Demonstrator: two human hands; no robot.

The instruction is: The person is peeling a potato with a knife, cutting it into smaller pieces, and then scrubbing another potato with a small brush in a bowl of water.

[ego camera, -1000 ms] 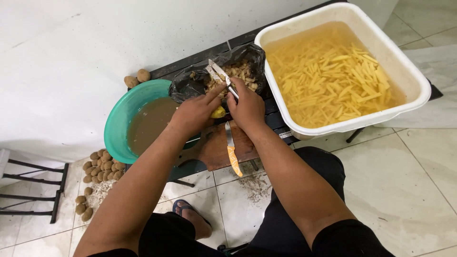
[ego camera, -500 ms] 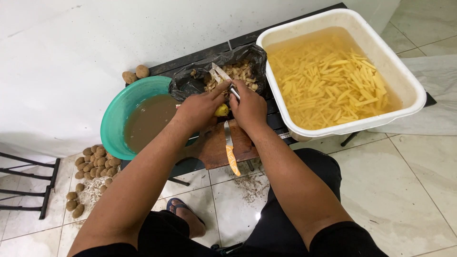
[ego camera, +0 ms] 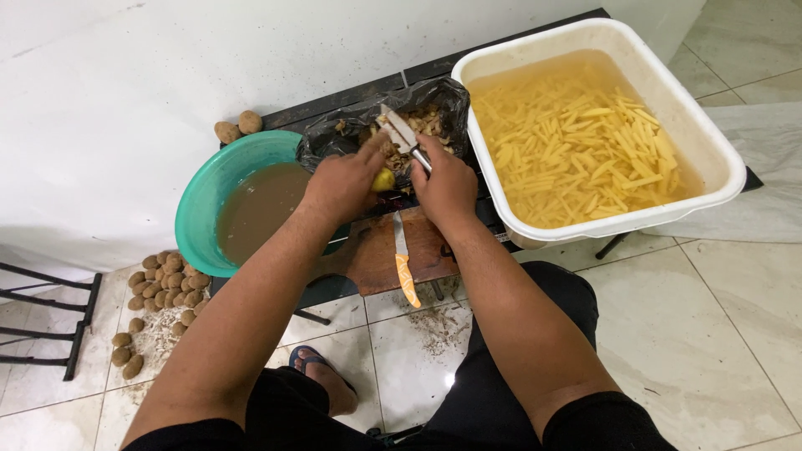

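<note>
At the far left, a heap of small brown unpeeled potatoes (ego camera: 163, 276) was recorded on the tiled floor, too many to be counted surely, with a looser scatter nearer the camera; two more brown potatoes (ego camera: 237, 127) were noted against the white wall. One round teal plastic basin (ego camera: 206, 188) of murky brown water was set next. The left hand (ego camera: 341, 185) was closed around one small, partly peeled yellow potato (ego camera: 383, 179), held above one black plastic bag of peelings (ego camera: 330, 144). One brown wooden cutting board (ego camera: 376, 259) was noted below the hands, with one orange-handled kitchen knife (ego camera: 404, 259) laid on it, untouched. The right hand (ego camera: 447, 185) was clamped on one metal peeler (ego camera: 407, 138), its blade raised over the bag, just beside the potato. It was judged that peeling would be done well with short strokes directed away from the holding fingers, the potato turned a little between strokes, and the work kept over the bag. At the right, one white rectangular plastic tub (ego camera: 718, 159) of water was listed, filled with cut yellow potato sticks (ego camera: 576, 142), uncountable.
</note>
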